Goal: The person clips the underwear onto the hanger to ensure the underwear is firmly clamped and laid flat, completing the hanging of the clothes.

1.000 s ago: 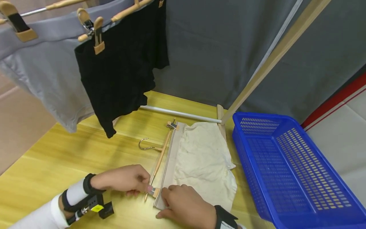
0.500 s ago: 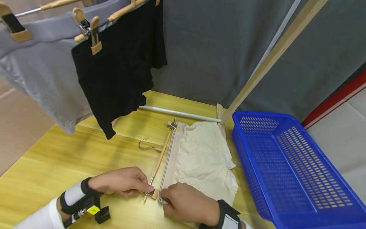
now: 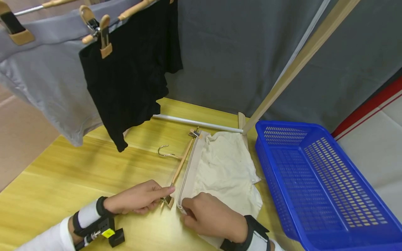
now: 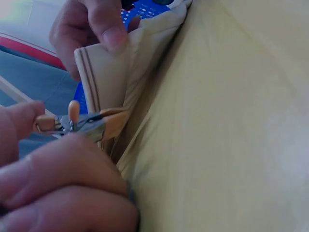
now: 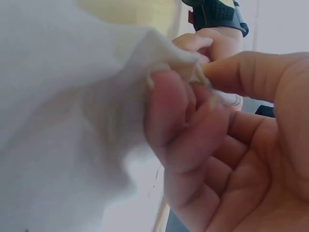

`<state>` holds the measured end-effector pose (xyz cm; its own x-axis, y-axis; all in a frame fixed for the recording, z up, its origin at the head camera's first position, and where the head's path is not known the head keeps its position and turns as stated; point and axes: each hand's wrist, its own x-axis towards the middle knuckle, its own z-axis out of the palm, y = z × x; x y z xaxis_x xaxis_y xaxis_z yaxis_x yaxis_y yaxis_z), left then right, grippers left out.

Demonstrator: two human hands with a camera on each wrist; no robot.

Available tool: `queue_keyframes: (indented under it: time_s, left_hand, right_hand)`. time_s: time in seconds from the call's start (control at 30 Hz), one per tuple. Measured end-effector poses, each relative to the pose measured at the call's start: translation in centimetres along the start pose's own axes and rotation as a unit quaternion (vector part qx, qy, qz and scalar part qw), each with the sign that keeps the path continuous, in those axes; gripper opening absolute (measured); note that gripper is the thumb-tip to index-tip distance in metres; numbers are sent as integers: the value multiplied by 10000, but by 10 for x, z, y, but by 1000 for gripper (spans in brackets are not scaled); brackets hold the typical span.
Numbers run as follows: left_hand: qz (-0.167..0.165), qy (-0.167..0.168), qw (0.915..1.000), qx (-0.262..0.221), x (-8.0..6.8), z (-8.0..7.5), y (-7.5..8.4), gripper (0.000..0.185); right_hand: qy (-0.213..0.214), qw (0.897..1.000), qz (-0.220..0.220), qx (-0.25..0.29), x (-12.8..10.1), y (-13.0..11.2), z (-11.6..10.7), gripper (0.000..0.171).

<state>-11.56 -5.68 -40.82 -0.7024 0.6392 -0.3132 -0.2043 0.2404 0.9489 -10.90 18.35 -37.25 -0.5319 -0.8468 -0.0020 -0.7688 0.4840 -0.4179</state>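
Cream shorts (image 3: 229, 164) with a striped waistband lie on the yellow wood-grain table, beside a wooden clip hanger (image 3: 183, 162) with a metal hook. My right hand (image 3: 215, 218) pinches the near corner of the waistband (image 4: 104, 72), which stands raised off the table in the left wrist view. Between its thumb and fingers, my left hand (image 3: 142, 198) holds the hanger's near clip (image 4: 94, 125), its tips close to the waistband edge. At the far end, another clip (image 3: 195, 134) sits on the waistband. The right wrist view shows the fingertips (image 5: 166, 104) curled against the cloth.
A blue plastic basket (image 3: 276, 174) stands right of the shorts. Grey shorts (image 3: 59, 80) and black shorts (image 3: 132, 73) hang from clip hangers at upper left. A wooden post (image 3: 301, 66) and a white rail (image 3: 198, 122) stand behind, before a grey curtain (image 3: 216, 59).
The right hand has lifted and drawn back the waistband corner, away from the near clip. The hanger and shorts have shifted slightly away and right, with the left hand still at the clip.
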Motion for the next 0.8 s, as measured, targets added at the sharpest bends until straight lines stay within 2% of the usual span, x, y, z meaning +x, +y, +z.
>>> queue_keyframes:
  time_s: [0.1, 0.17, 0.47, 0.67, 0.8]
  left_hand:
    - [-34, 264, 9996, -97, 0, 2, 0, 59]
    - [26, 293, 9992, -269, 0, 2, 0, 55]
    - [257, -80, 9897, -1405, 2, 0, -1, 47]
    - [219, -158, 9891, -1450, 2, 2, 0, 46]
    - [268, -146, 9887, -1464, 2, 4, -2, 49]
  right_hand:
    - [117, 9999, -61, -55, 1, -1, 1, 28]
    - [192, 9997, -69, -100, 1, -2, 1, 29]
    - [574, 9967, -313, -472, 1, -5, 4, 32]
    - [847, 9922, -555, -722, 0, -8, 6, 31]
    - [872, 9906, -558, -896, 0, -10, 9, 29]
